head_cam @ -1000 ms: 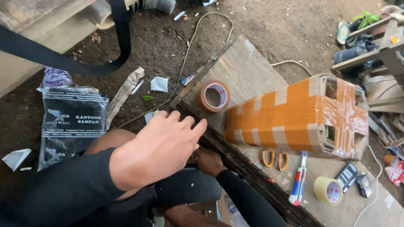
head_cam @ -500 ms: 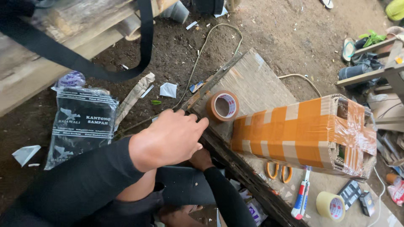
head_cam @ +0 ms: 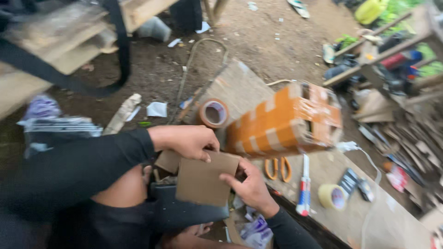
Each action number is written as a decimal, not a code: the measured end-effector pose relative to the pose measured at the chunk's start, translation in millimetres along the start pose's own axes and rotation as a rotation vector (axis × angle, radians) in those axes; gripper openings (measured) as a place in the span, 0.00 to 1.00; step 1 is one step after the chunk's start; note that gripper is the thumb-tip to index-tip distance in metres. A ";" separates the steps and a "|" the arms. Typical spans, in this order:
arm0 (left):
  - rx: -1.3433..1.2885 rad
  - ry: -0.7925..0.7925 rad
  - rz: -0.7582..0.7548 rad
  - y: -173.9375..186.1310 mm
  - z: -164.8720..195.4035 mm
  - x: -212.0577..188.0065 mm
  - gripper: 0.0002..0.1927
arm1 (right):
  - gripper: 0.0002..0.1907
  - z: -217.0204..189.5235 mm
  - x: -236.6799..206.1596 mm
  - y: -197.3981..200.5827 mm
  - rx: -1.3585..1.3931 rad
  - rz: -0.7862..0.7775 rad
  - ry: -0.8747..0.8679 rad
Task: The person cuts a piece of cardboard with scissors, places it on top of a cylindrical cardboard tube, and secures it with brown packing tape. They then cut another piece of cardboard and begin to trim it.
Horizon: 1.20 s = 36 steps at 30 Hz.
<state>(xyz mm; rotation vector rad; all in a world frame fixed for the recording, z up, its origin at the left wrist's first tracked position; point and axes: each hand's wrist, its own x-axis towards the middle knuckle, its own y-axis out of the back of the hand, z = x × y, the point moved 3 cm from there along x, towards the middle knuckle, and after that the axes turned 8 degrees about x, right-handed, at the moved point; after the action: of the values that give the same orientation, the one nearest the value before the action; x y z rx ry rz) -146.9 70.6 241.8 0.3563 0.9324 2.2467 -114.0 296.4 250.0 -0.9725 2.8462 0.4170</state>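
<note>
Cardboard piece [head_cam: 203,179] pinched at its edges by left hand [head_cam: 187,140] and right hand [head_cam: 251,186], seemingly clear of the taped box [head_cam: 281,122].

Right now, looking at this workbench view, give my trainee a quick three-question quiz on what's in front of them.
1. True or false: both hands grip the cardboard piece.
2. Which lies nearest the orange-handled scissors? A) tape-wrapped box B) black bag C) yellow container
3. What stands upright just left of the box?

Key:
1. True: left hand on its top edge, right hand on its right edge.
2. A
3. The brown tape roll.
</note>
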 end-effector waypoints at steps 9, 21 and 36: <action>0.156 -0.099 -0.220 -35.8 44.2 46.1 0.20 | 0.20 25.0 -70.1 45.2 -0.215 -0.196 -0.123; -0.568 0.142 -0.523 -49.0 48.4 36.9 0.23 | 0.22 211.1 -49.4 192.8 -1.027 0.740 -0.077; -0.916 0.078 0.016 -26.4 77.7 15.1 0.28 | 0.21 59.4 -127.1 165.5 0.251 0.677 0.223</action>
<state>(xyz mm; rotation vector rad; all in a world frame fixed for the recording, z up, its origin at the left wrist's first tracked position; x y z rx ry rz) -108.5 135.2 278.1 -0.1439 -0.1271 2.4389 -114.4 513.3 253.8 0.0125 3.2598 -0.0152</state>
